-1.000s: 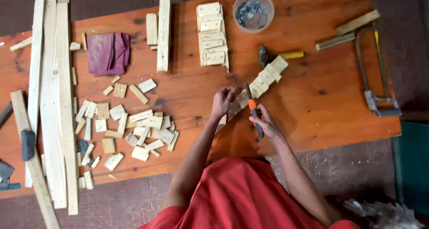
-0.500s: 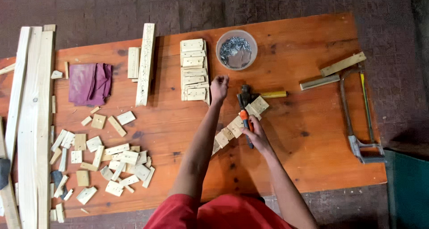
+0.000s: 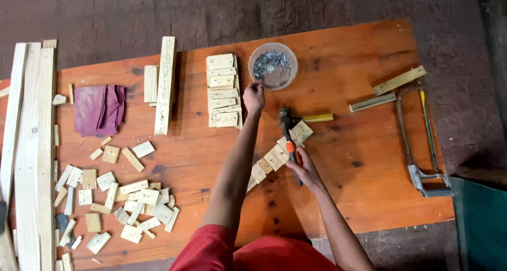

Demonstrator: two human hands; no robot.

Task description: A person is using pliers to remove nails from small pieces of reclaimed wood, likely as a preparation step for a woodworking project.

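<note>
My left hand (image 3: 253,97) reaches forward to the near rim of a round clear bowl (image 3: 289,78) holding small metal nails; its fingers are bunched at the rim, and what they hold is too small to tell. My right hand (image 3: 301,168) grips the orange-and-black handle of a hammer (image 3: 288,129), whose head rests over a slanted wooden strip (image 3: 277,155) built from small square blocks. A stack of pale wooden rectangles (image 3: 222,90) lies just left of my left hand.
A hacksaw (image 3: 422,144) and two wood strips (image 3: 398,81) lie at the right of the orange table (image 3: 359,139). A yellow-handled tool (image 3: 317,118) sits by the hammer. A purple cloth (image 3: 97,110), long planks (image 3: 29,144), a slat (image 3: 165,86) and several small offcuts (image 3: 121,197) fill the left.
My left hand has left the block strip and stretched forward to the nail bowl. The view has shifted so the table sits more centred. My right hand still holds the hammer.
</note>
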